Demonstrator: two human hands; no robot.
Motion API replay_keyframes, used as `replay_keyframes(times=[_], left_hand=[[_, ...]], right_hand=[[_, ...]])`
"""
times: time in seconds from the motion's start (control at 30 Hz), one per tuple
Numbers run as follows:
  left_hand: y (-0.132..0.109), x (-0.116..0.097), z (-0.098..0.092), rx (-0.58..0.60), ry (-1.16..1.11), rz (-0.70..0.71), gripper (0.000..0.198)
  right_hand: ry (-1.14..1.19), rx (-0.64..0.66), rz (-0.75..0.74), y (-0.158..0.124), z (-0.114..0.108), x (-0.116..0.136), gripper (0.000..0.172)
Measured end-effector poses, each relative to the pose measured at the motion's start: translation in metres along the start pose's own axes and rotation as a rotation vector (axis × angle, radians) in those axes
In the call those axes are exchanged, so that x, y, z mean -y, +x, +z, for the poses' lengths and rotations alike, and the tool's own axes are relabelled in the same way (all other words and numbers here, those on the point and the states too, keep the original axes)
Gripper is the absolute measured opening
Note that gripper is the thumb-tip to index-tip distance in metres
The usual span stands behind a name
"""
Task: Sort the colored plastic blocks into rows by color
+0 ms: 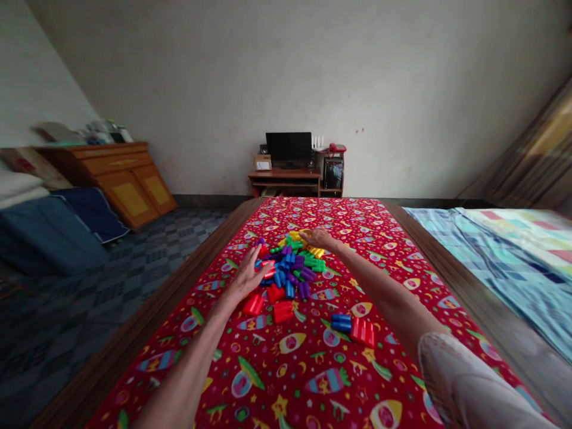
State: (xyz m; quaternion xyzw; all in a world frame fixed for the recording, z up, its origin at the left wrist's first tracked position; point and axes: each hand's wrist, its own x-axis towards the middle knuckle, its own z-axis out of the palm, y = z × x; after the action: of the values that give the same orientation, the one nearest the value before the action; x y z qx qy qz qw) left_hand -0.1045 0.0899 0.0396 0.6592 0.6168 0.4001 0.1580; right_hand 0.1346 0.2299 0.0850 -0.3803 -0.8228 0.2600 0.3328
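A pile of plastic pieces [286,265] in blue, purple, green, yellow and red lies on the red patterned cloth [290,372]. At the pile's left side is my left hand [248,275], its fingers apart beside the red pieces. My right hand [319,239] reaches over the far side, touching or just above the yellow pieces [317,252]; whether it grips one is hidden. Two red pieces [283,311] rest at the near edge of the pile. Nearer and to the right, a blue piece [341,323] sits beside a red piece [363,332].
The cloth covers a table with a brown wooden edge [482,298]. Beyond it stands a desk [286,174] with a monitor [288,146]. A wooden cabinet [129,185] is at the left, and a bed with a blue sheet [491,268] at the right.
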Motion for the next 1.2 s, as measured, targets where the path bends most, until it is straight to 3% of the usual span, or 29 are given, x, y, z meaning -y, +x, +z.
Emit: replay_keyframes(times=[0.13, 0.27, 0.37, 0.47, 0.6, 0.7, 0.8, 0.93, 1.0, 1.1, 1.2], left_hand=[[-0.001, -0.008, 0.008, 0.08, 0.083, 0.05, 0.084], [0.003, -0.014, 0.009, -0.075, -0.053, -0.004, 0.062], [0.005, -0.015, 0.003, -0.143, -0.15, -0.082, 0.045], [0.004, -0.015, -0.007, -0.151, -0.196, -0.142, 0.047], [0.001, -0.022, -0.021, -0.099, -0.247, -0.138, 0.057], [-0.003, -0.037, -0.025, 0.116, -0.15, -0.011, 0.062], [-0.019, -0.059, -0.017, 0.302, 0.083, 0.185, 0.067], [-0.066, -0.089, 0.0, 0.425, 0.407, 0.432, 0.077], [-0.091, -0.096, 0.004, 0.419, 0.49, 0.529, 0.07], [-0.105, -0.089, 0.005, 0.314, 0.553, 0.53, 0.049], [-0.086, -0.069, 0.002, 0.19, 0.574, 0.458, 0.029]], right_hand=[[-0.08, 0.181, -0.013, -0.01, 0.032, 0.019, 0.028], [-0.064, 0.279, -0.09, -0.034, 0.046, 0.051, 0.039], [0.03, 0.328, -0.187, -0.054, 0.038, 0.072, 0.05], [0.148, 0.389, -0.291, -0.07, 0.016, 0.081, 0.051], [0.103, 0.24, -0.249, -0.087, -0.019, 0.063, 0.045], [-0.028, 0.213, -0.171, -0.107, -0.045, 0.042, 0.048], [-0.121, 0.314, -0.151, -0.139, -0.065, 0.035, 0.057], [-0.256, 0.501, -0.184, -0.193, -0.076, 0.045, 0.082], [-0.335, 0.536, -0.219, -0.215, -0.073, 0.051, 0.089], [-0.399, 0.494, -0.28, -0.231, -0.059, 0.056, 0.073], [-0.352, 0.385, -0.344, -0.22, -0.04, 0.058, 0.043]])
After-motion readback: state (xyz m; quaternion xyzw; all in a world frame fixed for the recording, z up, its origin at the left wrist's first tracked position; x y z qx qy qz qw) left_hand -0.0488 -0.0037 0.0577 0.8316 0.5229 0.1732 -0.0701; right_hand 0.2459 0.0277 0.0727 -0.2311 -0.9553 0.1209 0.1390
